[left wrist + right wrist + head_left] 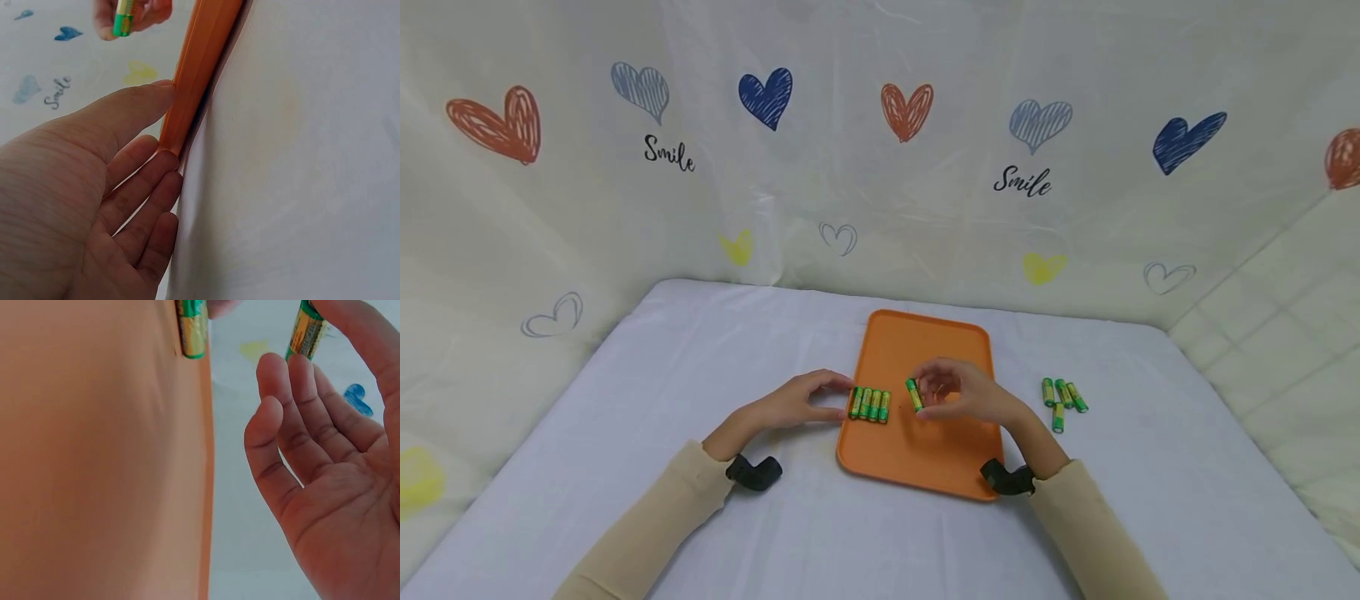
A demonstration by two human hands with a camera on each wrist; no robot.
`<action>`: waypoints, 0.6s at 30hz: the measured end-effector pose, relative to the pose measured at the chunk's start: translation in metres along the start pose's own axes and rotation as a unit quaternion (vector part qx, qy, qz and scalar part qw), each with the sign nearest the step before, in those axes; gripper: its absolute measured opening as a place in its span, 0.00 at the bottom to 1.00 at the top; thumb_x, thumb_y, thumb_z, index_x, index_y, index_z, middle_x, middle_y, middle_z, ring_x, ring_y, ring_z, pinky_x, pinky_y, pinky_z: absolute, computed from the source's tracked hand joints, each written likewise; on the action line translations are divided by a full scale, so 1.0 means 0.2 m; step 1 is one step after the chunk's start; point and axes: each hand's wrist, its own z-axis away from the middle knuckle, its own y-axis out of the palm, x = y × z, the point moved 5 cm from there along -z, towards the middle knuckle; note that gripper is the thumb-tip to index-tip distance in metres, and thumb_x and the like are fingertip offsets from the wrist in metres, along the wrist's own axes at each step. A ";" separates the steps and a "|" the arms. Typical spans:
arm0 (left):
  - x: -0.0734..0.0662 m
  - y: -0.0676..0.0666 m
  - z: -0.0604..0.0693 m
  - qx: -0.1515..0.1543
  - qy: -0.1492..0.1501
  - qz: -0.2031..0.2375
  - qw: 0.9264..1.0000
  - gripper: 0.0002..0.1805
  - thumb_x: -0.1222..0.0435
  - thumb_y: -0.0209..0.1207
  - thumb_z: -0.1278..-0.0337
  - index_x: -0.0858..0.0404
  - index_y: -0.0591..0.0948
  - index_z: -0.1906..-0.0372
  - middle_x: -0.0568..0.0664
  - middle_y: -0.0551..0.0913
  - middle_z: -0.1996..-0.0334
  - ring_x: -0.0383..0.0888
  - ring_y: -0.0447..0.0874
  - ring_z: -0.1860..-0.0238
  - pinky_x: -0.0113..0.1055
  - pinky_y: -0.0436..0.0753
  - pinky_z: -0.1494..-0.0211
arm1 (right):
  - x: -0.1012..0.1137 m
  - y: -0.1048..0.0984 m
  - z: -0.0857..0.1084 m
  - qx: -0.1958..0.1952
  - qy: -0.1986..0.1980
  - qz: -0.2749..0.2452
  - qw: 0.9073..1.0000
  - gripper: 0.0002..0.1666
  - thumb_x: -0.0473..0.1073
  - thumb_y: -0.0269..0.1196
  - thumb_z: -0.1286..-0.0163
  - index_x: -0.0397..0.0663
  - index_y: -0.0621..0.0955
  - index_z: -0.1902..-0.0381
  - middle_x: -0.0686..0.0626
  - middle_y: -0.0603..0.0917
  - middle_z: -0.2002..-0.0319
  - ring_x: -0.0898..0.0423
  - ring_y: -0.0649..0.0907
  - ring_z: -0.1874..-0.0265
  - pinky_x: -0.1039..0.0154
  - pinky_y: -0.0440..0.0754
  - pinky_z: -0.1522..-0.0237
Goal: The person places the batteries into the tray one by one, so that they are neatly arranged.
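Over the orange tray (917,450), my right hand (966,392) pinches a green-and-gold battery (914,395) between thumb and fingertips. In the right wrist view this held battery (307,331) is partly cut off by the frame's top. My left hand (801,402) rests at the tray's left rim with fingers loosely bent. Its thumb and fingertips touch the rim (187,94) in the left wrist view. Right beside those fingertips, several batteries (869,404) stand side by side in a row on the tray. Whether the left fingers touch the nearest battery, I cannot tell.
To the right of the tray, several more batteries (1058,417) lie loosely grouped on the white tablecloth (1150,467). A pale curtain (850,175) printed with hearts hangs behind the table. Both wrists wear black devices (754,472).
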 end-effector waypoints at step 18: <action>0.00 0.00 0.00 0.000 -0.007 0.002 1.000 0.29 0.57 0.67 0.42 0.60 0.74 0.37 0.48 0.77 0.40 0.47 0.72 0.37 0.48 0.67 0.32 | -0.08 0.09 -0.04 0.002 0.101 0.012 0.995 0.28 0.42 0.74 0.43 0.38 0.76 0.48 0.43 0.80 0.65 0.53 0.79 0.68 0.66 0.80 0.65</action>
